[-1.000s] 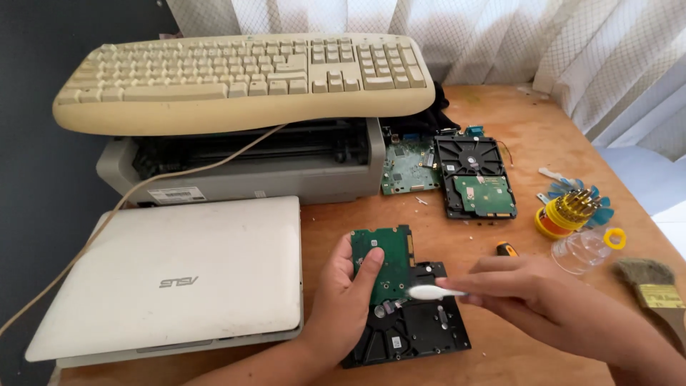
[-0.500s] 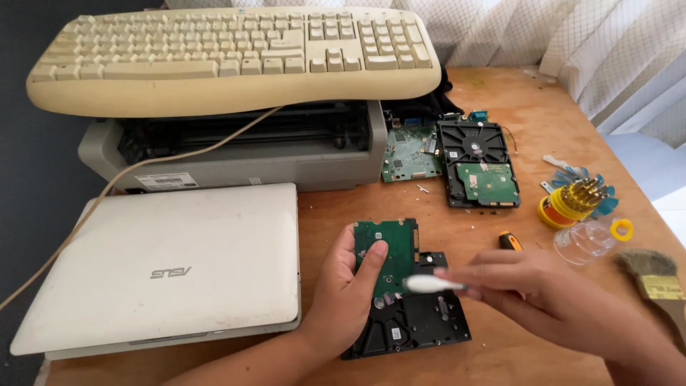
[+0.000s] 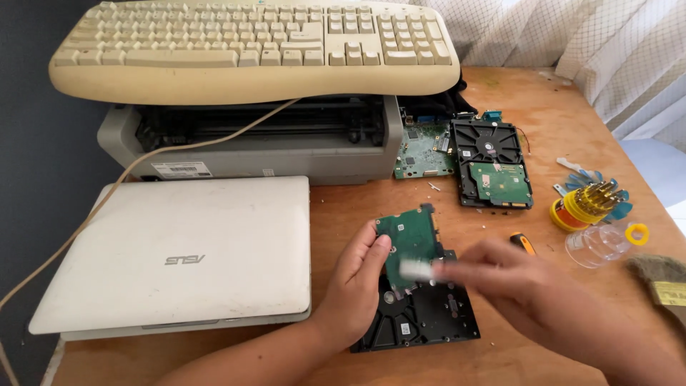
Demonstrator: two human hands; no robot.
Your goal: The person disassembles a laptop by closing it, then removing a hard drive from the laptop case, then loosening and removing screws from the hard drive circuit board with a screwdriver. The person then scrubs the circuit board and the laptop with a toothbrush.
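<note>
My left hand grips a small green circuit board by its left edge and holds it tilted above a black hard drive lying on the wooden table. My right hand, blurred by motion, holds a white toothbrush whose head touches the lower part of the green board. The right hand covers the drive's upper right corner.
A closed white laptop lies left of my hands. Behind it a grey printer carries a cream keyboard. Farther right are another green board, a second hard drive, a yellow screwdriver-bit set, a clear cap and a brush.
The green board has been lifted and tilted higher off the black drive. The right hand with the toothbrush has shifted left across the board. The view has moved closer.
</note>
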